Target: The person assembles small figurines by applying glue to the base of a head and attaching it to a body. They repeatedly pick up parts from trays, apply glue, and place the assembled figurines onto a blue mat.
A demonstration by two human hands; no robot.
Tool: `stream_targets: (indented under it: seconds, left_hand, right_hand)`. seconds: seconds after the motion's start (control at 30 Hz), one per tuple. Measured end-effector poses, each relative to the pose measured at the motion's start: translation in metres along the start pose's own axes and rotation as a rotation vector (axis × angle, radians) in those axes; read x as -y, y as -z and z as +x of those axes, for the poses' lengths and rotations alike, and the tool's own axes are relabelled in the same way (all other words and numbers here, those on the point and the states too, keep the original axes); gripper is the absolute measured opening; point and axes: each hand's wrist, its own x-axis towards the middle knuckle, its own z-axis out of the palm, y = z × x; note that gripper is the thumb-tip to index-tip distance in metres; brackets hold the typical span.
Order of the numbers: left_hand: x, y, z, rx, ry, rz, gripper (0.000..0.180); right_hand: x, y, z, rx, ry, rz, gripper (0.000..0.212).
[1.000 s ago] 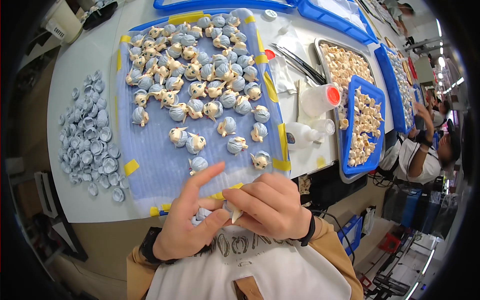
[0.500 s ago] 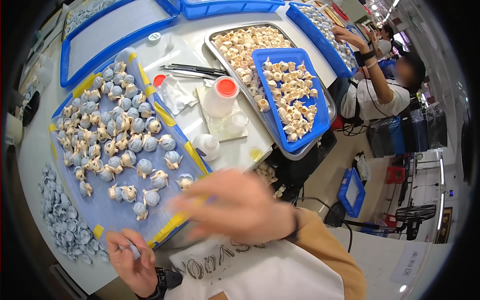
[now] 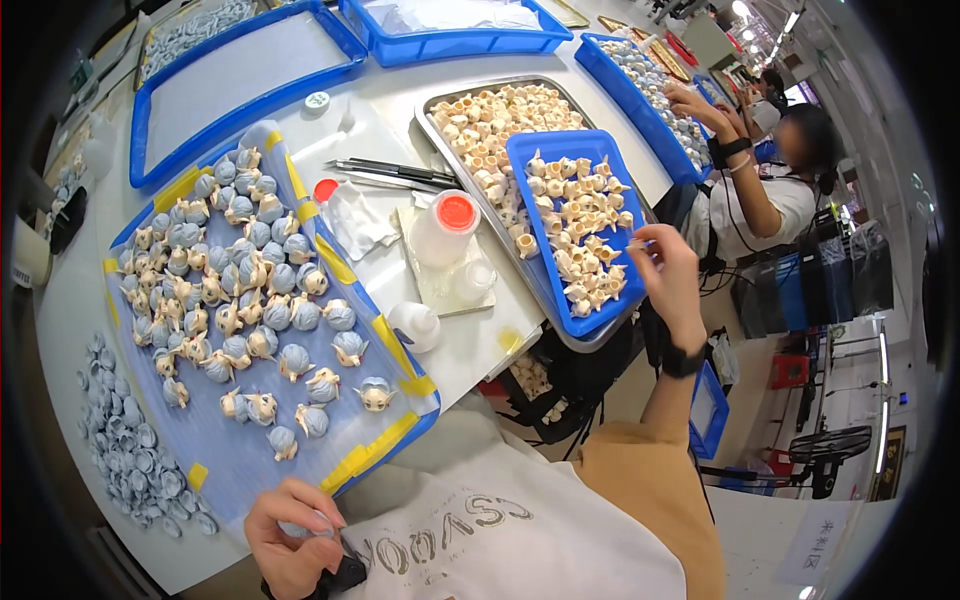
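Observation:
My left hand (image 3: 295, 540) is closed round a small grey-blue hair piece (image 3: 297, 528), partly covered by the fingers, just off the front edge of a blue-lined tray (image 3: 230, 435). On that tray lie many small doll heads (image 3: 376, 394) with grey-blue hair. My right hand (image 3: 668, 280) is at the right rim of a blue tray (image 3: 640, 290) of cream-coloured hollow head pieces (image 3: 590, 240). Its thumb and fingers are bent together, and whatever they pinch is too small to make out. A heap of loose grey-blue hair shells (image 3: 140, 460) lies left of the lined tray.
Beneath the blue tray is a metal tray (image 3: 500, 105) holding more cream pieces. A red-topped bottle (image 3: 447, 230), a white squeeze bottle (image 3: 415, 325) and black tweezers (image 3: 395, 168) occupy the middle. Blue trays (image 3: 150, 160) line the back. A co-worker (image 3: 750, 205) sits at the right.
My right hand has swung from over the lined tray's front right corner out to the blue tray's right rim. My left hand has shifted slightly right and down, still holding the hair piece.

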Motion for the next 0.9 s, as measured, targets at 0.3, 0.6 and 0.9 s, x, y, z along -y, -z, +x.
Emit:
stream_targets:
  seconds: [0.3,0.6,0.9]
  left_hand:
    - [-0.009,-0.020,0.022,0.246,0.228,0.099,0.050]
    - [0.009,-0.012,0.013,-0.009,0.028,-0.264,0.029]
    - [0.008,-0.007,0.019,0.066,-0.059,-0.130,0.024]
  right_hand:
    - [0.211,-0.087,-0.080,0.167,0.916,1.037,0.010]
    - [0.217,-0.110,-0.078,0.191,0.867,0.944,0.032]
    - [0.222,-0.104,-0.088,0.178,0.668,0.719,0.039]
